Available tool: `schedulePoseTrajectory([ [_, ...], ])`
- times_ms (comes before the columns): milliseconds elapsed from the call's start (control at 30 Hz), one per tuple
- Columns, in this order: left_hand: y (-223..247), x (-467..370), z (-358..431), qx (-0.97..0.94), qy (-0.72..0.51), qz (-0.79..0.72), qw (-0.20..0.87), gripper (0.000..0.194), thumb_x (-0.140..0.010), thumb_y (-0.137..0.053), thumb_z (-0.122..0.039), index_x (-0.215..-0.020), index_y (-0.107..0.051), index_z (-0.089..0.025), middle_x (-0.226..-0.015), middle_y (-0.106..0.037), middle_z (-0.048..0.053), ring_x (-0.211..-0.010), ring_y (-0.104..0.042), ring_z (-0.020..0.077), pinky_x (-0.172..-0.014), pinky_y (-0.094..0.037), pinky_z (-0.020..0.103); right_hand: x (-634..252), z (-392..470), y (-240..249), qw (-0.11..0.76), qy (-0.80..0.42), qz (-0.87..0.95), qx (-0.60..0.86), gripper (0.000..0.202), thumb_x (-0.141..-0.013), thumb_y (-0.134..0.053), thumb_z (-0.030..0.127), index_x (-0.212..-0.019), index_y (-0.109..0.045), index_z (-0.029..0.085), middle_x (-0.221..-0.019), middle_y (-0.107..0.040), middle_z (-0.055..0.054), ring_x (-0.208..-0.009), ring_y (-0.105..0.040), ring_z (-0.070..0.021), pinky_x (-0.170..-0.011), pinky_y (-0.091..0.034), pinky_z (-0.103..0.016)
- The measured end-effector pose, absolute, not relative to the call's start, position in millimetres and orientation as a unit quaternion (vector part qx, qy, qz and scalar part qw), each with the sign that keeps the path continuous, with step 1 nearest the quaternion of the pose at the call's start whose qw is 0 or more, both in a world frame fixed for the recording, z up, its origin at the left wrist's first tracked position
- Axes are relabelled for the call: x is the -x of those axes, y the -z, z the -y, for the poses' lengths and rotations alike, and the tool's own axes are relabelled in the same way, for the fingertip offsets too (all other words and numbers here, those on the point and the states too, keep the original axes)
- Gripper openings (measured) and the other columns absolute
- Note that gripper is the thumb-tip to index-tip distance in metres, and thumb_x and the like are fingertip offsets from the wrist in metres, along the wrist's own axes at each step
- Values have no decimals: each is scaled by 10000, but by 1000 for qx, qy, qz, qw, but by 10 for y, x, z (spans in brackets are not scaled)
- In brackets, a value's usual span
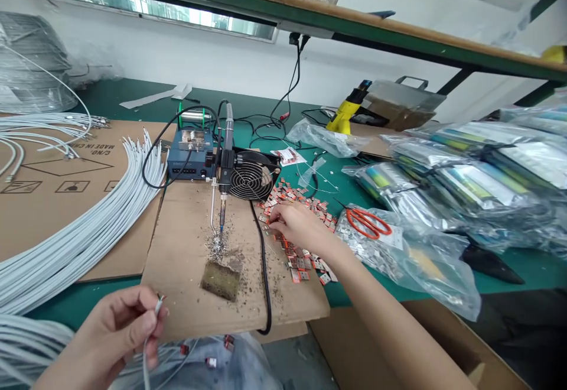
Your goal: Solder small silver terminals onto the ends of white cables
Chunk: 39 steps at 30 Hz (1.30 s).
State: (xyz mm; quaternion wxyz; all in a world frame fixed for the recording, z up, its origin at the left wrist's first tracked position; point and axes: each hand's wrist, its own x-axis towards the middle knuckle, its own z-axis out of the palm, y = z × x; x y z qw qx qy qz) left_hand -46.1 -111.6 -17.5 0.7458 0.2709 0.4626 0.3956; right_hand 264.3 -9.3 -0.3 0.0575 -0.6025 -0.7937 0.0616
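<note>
My left hand [128,331] pinches a light grey cable [147,366] near its end, where short bare wires stick up past the thumb and forefinger. My right hand [295,224] reaches over a spread of small metal USB plugs [301,275] with orange parts. Its thumb and forefinger are closed together at the pile's left edge; whether a plug is between them is hidden. Left of that hand, a soldering iron [227,165] is held tip down in a stand above a cardboard sheet [186,272]. Solder crumbs surround the tip, and a brown sponge [221,280] lies below.
Behind stand a blue soldering station [188,159], a solder spool [195,116] and a black fan [252,177]. A thick cable bundle [101,224] lies left. Orange-handled scissors [367,223] rest on a plastic bag at right, near piled silver packets [469,177]. A black cord [264,272] crosses the cardboard.
</note>
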Motion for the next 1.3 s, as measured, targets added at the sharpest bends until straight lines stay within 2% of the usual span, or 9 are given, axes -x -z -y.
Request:
schedulePoseTrajectory([
  [200, 75, 422, 878, -375, -341, -486, 712, 306, -579, -791, -359, -590, -593, -126, -477, -500, -33, -407, -449, 53, -388, -379, 134, -2717, 51, 27, 48, -92, 816, 569, 77, -770, -592, 98, -756, -638, 158, -762, -638, -49, -742, -567, -187, -651, -370, -254],
  [367, 22, 326, 535, -481, -227, -529, 661, 313, -670, -692, -352, -867, -653, -112, -470, -504, -49, -419, -483, 86, -438, -410, 187, -2710, 102, -24, 66, -110, 820, 557, 69, -770, -602, 125, -715, -607, 166, -750, -633, -39, -755, -566, -197, -668, -387, -273],
  [467, 3, 256, 335, -548, -139, -523, 638, 316, -721, -628, -310, -948, -631, -90, -482, -520, -45, -413, -495, 90, -436, -394, 194, -2672, 218, -83, 101, -125, 811, 563, 76, -838, -528, 173, -832, -604, 166, -745, -645, -33, -665, -570, -173, -610, -399, -269],
  [567, 1, 163, 168, -604, -102, -477, 630, 251, -746, -578, -289, -877, -629, -82, -481, -495, -44, -393, -465, 83, -404, -368, 191, -2595, 364, -108, 164, -178, 820, 519, 200, -875, -446, 177, -1012, -592, 177, -836, -659, -46, -674, -584, -163, -611, -419, -270],
  [800, -1, 8, -17, -626, -65, -445, 636, 236, -757, -590, -309, -793, -616, -77, -475, -455, -53, -387, -402, 55, -392, -340, 169, -2279, 571, -113, 196, -269, 808, 486, 140, -867, -494, 242, -776, -584, 186, -748, -596, -31, -671, -538, -159, -611, -398, -281],
  [933, -18, 6, -20, -606, -76, -451, 651, 246, -752, -606, -292, -859, -623, -72, -472, -456, -64, -386, -399, 52, -382, -343, 160, -2129, 546, -18, 237, -357, 740, 518, 106, -836, -522, 230, -759, -575, 178, -640, -561, -7, -575, -496, -132, -520, -372, -253],
  [1067, -3, 23, -15, -590, -87, -449, 665, 257, -752, -609, -290, -888, -639, -74, -462, -461, -65, -377, -402, 49, -370, -337, 153, -1992, 460, 138, 309, -515, 616, 510, 69, -774, -582, 225, -780, -569, 158, -681, -578, -14, -596, -539, -115, -540, -442, -235],
  [1167, 25, 26, -13, -580, -95, -444, 676, 245, -748, -609, -277, -894, -645, -83, -456, -460, -71, -363, -397, 47, -365, -344, 154, -1904, 409, 216, 341, -618, 490, 512, 217, -686, -688, 275, -810, -566, 146, -646, -591, -4, -553, -569, -103, -537, -490, -227],
  [1300, 66, 16, -7, -572, -100, -435, 688, 251, -735, -622, -280, -899, -657, -94, -463, -469, -68, -371, -415, 53, -372, -352, 159, -1850, 392, 256, 364, -658, 416, 511, 323, -603, -770, 325, -797, -601, 130, -637, -641, -28, -540, -596, -92, -543, -508, -194],
])
